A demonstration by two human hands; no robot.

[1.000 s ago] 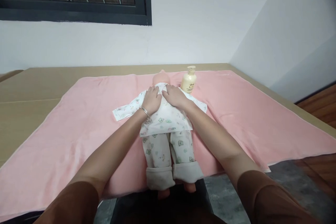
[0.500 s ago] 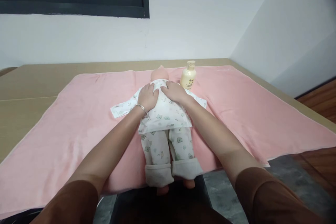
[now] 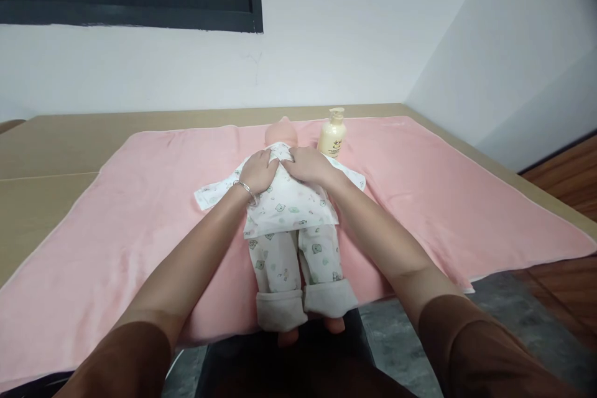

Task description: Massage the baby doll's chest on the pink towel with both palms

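Observation:
A baby doll (image 3: 290, 205) in a white printed top and trousers lies stretched out on a pink blanket (image 3: 153, 217), its head at the far end and its feet over the near edge. My left hand (image 3: 258, 171) rests on the left of its upper body, fingers extended and thumb pointing inward. On the right side of the upper body lies my right hand (image 3: 308, 166), flat, its thumb close to the left one. Neither hand grips anything. A pale yellow pump bottle (image 3: 332, 134) stands upright just beyond my right hand.
The blanket covers much of a tan table (image 3: 51, 143) set against a white wall (image 3: 326, 43). A dark-framed barred window (image 3: 130, 9) is at the upper left. Brown wood panelling (image 3: 569, 180) stands at the right, above a grey floor (image 3: 494, 317).
My left hand has slid slightly outward and toward me on the doll's upper body. My right hand has shifted slightly toward me. The whole view has drifted a little; doll and bottle stay in place.

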